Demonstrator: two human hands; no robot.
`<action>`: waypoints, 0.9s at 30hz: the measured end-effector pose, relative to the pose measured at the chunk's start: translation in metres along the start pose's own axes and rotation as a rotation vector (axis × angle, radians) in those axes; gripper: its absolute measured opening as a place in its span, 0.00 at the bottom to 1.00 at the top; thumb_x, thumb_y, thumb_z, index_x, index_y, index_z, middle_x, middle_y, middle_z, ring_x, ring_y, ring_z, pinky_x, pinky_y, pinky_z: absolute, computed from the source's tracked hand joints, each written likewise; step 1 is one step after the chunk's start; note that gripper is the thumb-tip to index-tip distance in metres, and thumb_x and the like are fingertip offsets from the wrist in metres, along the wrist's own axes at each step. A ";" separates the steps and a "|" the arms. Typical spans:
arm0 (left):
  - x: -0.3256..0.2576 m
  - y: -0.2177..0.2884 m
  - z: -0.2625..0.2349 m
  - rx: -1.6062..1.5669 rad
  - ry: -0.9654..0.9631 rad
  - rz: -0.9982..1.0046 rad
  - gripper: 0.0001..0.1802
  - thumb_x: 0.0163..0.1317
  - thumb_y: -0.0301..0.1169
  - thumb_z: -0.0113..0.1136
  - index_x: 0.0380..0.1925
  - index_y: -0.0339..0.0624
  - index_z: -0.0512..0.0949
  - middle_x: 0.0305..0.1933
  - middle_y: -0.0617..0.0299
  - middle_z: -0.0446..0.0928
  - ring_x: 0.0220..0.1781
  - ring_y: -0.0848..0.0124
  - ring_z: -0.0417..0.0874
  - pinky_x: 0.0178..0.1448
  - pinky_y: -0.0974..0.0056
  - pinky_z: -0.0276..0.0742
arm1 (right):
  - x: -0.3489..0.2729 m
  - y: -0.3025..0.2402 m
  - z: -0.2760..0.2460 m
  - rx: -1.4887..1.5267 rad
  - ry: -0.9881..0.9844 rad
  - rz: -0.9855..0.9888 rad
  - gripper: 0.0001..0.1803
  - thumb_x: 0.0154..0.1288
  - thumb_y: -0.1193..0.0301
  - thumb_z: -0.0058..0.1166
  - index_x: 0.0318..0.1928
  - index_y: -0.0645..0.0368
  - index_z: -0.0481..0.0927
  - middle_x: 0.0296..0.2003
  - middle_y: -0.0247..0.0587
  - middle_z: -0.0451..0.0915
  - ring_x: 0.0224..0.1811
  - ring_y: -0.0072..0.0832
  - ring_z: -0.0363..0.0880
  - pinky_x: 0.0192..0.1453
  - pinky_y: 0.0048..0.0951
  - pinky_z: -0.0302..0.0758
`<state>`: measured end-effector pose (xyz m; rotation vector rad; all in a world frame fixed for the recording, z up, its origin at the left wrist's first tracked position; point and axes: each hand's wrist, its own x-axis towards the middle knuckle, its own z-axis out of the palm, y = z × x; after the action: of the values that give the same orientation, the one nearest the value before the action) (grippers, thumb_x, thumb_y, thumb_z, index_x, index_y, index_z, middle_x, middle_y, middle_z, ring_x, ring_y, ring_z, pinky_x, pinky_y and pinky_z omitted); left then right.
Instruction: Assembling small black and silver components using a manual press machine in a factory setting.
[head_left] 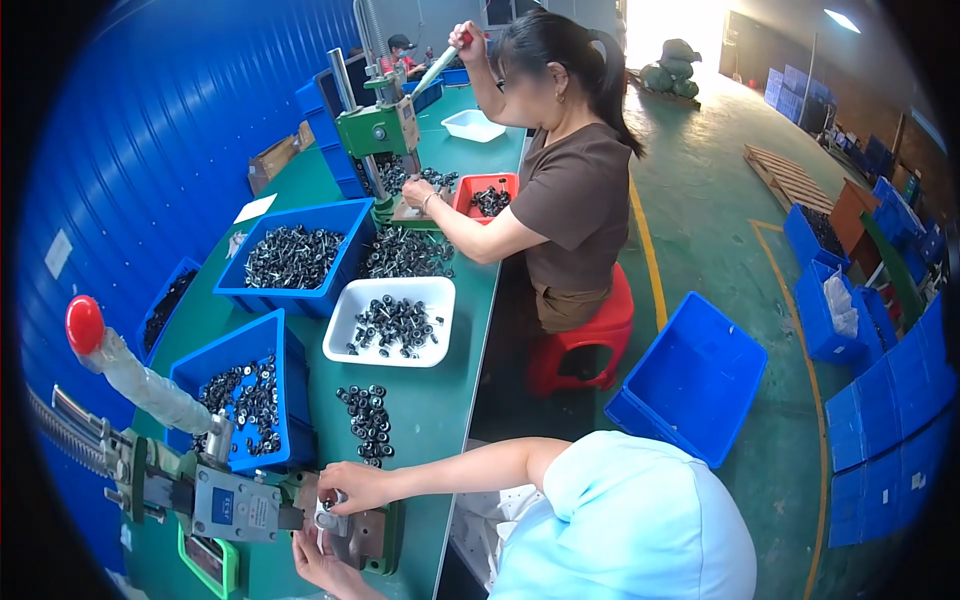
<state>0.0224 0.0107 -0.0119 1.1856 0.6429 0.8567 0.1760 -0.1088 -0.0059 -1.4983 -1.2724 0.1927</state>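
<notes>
Two bare hands meet, in the head view, at a grey metal fixture [342, 545]. The right hand [352, 488] has its grip seemingly pinched around a small, round, black-and-silver part [328, 505] at that fixture; the left hand [325, 566] is just below the right grip, and whether its fingers have closed on anything I cannot tell. Above the right grip, loose black round parts [366, 425] lie on the green tabletop [430, 410]. The pinched part should prove light and stiff, hardly fragile, perhaps slick where metal shows; best taken by its black rim, fingertips clear of the grey metal press head [205, 490] beside the grip.
</notes>
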 end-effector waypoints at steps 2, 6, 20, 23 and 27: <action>-0.015 0.007 0.001 -0.016 0.071 -0.017 0.17 0.63 0.36 0.55 0.46 0.34 0.73 0.43 0.58 0.75 0.43 0.71 0.76 0.45 0.68 0.73 | -0.003 0.001 0.013 0.022 0.013 -0.015 0.12 0.43 0.68 0.59 0.29 0.61 0.78 0.27 0.43 0.76 0.35 0.37 0.74 0.40 0.36 0.72; -0.028 0.023 0.016 -0.028 0.112 -0.086 0.17 0.61 0.36 0.58 0.45 0.36 0.75 0.38 0.61 0.76 0.39 0.73 0.76 0.43 0.67 0.73 | -0.004 -0.005 -0.006 -0.015 -0.019 0.065 0.18 0.43 0.65 0.60 0.35 0.62 0.78 0.36 0.47 0.75 0.43 0.41 0.73 0.47 0.36 0.71; -0.035 0.010 -0.010 -0.026 0.095 -0.053 0.11 0.60 0.27 0.57 0.41 0.36 0.77 0.41 0.61 0.78 0.36 0.76 0.77 0.35 0.71 0.77 | 0.011 -0.006 0.014 -0.052 -0.083 0.024 0.16 0.45 0.72 0.65 0.38 0.57 0.81 0.35 0.36 0.76 0.37 0.29 0.73 0.46 0.29 0.72; -0.033 0.005 0.000 0.073 0.065 0.027 0.10 0.61 0.26 0.56 0.41 0.35 0.77 0.40 0.61 0.78 0.34 0.78 0.77 0.32 0.74 0.77 | 0.015 -0.007 0.018 -0.164 -0.154 -0.022 0.18 0.43 0.68 0.67 0.38 0.57 0.80 0.38 0.34 0.74 0.47 0.36 0.65 0.54 0.32 0.67; -0.031 0.002 0.021 0.327 0.114 0.182 0.08 0.59 0.26 0.59 0.39 0.37 0.79 0.36 0.66 0.75 0.32 0.81 0.77 0.29 0.78 0.71 | 0.022 -0.006 0.010 -0.255 -0.160 -0.012 0.20 0.41 0.68 0.68 0.39 0.56 0.79 0.45 0.35 0.71 0.49 0.37 0.63 0.52 0.32 0.67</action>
<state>0.0221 -0.0257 -0.0046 1.5147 0.7978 1.0032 0.1750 -0.0869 0.0058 -1.7186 -1.4773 0.1486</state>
